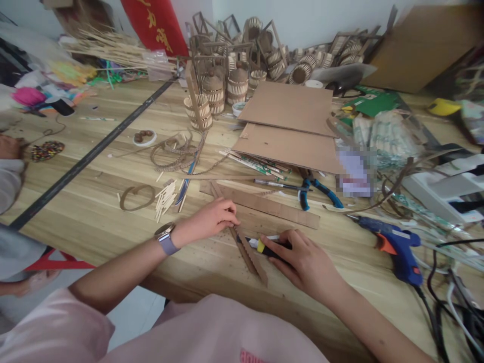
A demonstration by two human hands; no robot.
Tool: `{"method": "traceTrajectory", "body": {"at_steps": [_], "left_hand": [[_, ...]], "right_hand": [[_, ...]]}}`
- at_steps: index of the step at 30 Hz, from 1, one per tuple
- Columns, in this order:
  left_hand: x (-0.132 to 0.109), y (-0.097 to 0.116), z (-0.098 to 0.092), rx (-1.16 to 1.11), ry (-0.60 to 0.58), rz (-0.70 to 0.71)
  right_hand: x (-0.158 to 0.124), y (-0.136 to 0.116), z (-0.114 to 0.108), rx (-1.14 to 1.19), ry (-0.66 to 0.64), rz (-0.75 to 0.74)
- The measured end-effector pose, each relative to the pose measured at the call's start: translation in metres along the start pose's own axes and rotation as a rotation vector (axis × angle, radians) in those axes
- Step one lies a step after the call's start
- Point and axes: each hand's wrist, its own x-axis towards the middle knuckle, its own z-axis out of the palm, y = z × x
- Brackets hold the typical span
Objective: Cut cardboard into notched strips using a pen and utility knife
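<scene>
My left hand, with a watch on its wrist, closes its fingers on the upper part of a narrow cardboard strip. The strip lies slantwise near the table's front edge, over another thin strip. In my right hand is a yellow and black utility knife, its blade end beside the strip's right edge. Behind the hands lies a wider cardboard strip. A pile of short pale sticks and a brown ring are left of my left hand.
A blue glue gun and cables are at right. Blue-handled pliers, a pen and cardboard sheets lie further back. Small wooden buckets stand behind. Another person's hand is at far left.
</scene>
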Motion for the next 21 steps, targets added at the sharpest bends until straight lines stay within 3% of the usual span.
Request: {"method": "traceTrajectory", "body": {"at_steps": [14, 21], "left_hand": [[0.0, 0.002, -0.002, -0.018, -0.01, 0.006], [0.0, 0.001, -0.002, -0.023, -0.011, 0.006]], "right_hand": [[0.005, 0.008, 0.002, -0.005, -0.024, -0.053], [0.002, 0.011, 0.003, -0.029, 0.025, -0.049]]}}
